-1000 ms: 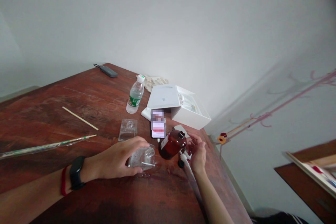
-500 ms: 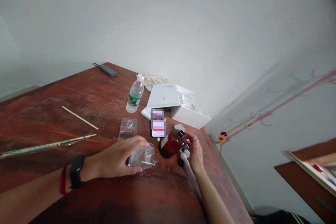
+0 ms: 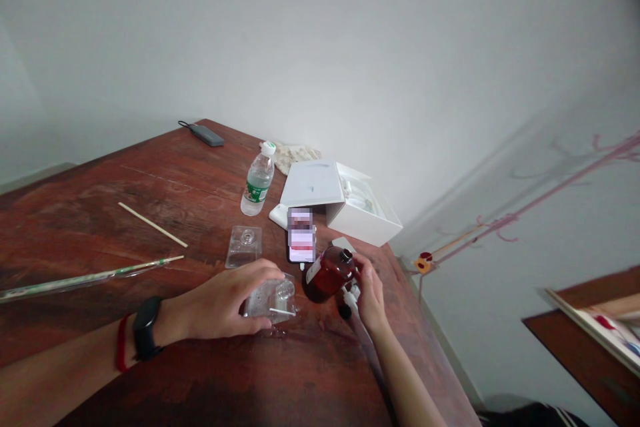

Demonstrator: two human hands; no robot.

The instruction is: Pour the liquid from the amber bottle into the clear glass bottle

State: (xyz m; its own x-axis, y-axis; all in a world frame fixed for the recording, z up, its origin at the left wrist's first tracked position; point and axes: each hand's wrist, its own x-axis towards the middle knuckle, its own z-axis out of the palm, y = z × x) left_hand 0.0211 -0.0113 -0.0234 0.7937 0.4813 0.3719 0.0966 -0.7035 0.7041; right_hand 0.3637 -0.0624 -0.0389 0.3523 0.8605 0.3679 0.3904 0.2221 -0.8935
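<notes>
My left hand (image 3: 245, 297) grips a small clear plastic box (image 3: 270, 301) by its sides on the table. A thin white stick (image 3: 282, 311) shows at the box, and small wet-looking spots lie on the wood in front of it. On the right, my right hand (image 3: 371, 290) is closed on a dark amber bottle (image 3: 327, 275) with a pale label. The bottle is tilted, its uncapped-looking neck towards the right; the fingers behind it are partly hidden. A clear square plastic lid (image 3: 244, 247) lies behind the box. Beneath the right hand are a round black piece (image 3: 345, 311) and white plug-like parts (image 3: 352, 295).
A phone (image 3: 301, 237) with a lit screen and a cable lies ahead, by an open white box (image 3: 365, 213). A water bottle (image 3: 257, 180) stands to its left. On the left lie a chopstick (image 3: 153, 224) and wrapped chopsticks (image 3: 90, 278). A grey device (image 3: 204, 133) sits far back.
The amber bottle and my right hand have shifted very slightly. My left hand and the clear box are in the same place.
</notes>
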